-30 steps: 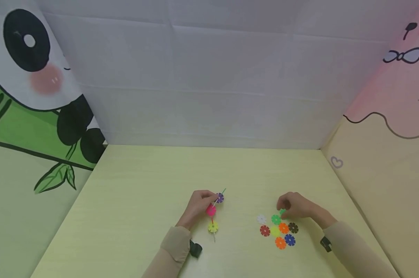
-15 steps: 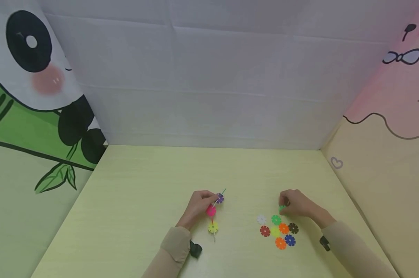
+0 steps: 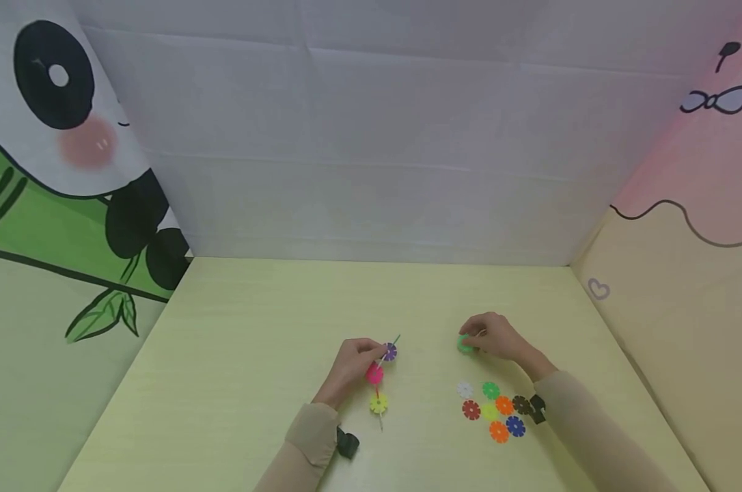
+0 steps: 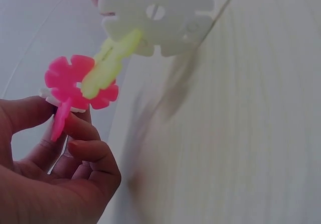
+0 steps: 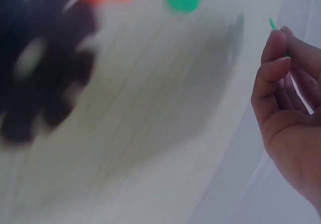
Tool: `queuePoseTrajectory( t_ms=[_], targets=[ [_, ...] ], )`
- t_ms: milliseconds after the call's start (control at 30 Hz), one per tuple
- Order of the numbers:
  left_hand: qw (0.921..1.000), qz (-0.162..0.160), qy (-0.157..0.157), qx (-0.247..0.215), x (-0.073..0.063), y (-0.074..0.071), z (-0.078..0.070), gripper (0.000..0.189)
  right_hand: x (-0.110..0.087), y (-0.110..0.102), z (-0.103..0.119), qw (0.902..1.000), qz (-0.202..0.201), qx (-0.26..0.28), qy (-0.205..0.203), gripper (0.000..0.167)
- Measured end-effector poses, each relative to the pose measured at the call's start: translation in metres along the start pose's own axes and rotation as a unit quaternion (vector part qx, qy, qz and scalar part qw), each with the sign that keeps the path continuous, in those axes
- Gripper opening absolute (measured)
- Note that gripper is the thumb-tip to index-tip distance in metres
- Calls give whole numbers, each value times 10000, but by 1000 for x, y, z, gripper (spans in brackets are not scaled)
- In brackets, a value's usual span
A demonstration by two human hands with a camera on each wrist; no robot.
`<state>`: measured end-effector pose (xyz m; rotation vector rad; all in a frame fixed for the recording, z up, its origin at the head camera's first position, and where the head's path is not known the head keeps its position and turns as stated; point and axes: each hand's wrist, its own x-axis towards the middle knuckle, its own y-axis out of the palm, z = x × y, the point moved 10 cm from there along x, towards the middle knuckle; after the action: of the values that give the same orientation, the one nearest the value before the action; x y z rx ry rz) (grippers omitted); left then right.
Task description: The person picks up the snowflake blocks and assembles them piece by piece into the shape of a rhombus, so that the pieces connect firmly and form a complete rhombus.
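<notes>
My left hand [image 3: 349,365] holds up a chain of interlocked notched plastic discs, pinched near its upper end. A purple disc [image 3: 391,351] sits by the fingertips, with a pink disc [image 3: 375,374] and a yellow disc [image 3: 378,403] lower down. The left wrist view shows a white disc [image 4: 175,13] slotted to a yellow one [image 4: 108,66] and pink ones [image 4: 67,78] beside the fingers. To the right, my right hand [image 3: 497,336] pinches a single green notched disc [image 3: 465,345] between thumb and fingers. Only that disc's edge [image 5: 272,24] shows in the right wrist view.
Several loose discs lie flat on the yellow table [image 3: 272,307] below the right hand: white [image 3: 465,390], green [image 3: 490,390], red [image 3: 471,410], orange [image 3: 499,432], blue [image 3: 515,426] and dark brown [image 3: 521,404] among them. Printed cloth walls [image 3: 371,150] stand around the table.
My right hand has taken the green disc from the loose group's upper edge and carried it up and left toward the chain. The left hand and its chain have stayed in place.
</notes>
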<state>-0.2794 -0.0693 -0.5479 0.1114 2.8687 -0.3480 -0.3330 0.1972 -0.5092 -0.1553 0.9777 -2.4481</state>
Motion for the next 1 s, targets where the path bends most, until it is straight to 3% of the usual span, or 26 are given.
queuePoseTrajectory(
  t_ms=[133, 367, 1000],
  targets=[
    [10000, 21, -6, -23, 0, 0, 0, 21, 13, 12, 20, 9983, 165, 494, -249, 17],
    [10000, 36, -10, -23, -1, 0, 0, 21, 28, 32, 48, 9871, 402, 1547, -32, 24],
    [10000, 48, -5, 41, -5, 3, -8, 19, 47, 53, 68, 9862, 272, 1634, -47, 22]
  ],
)
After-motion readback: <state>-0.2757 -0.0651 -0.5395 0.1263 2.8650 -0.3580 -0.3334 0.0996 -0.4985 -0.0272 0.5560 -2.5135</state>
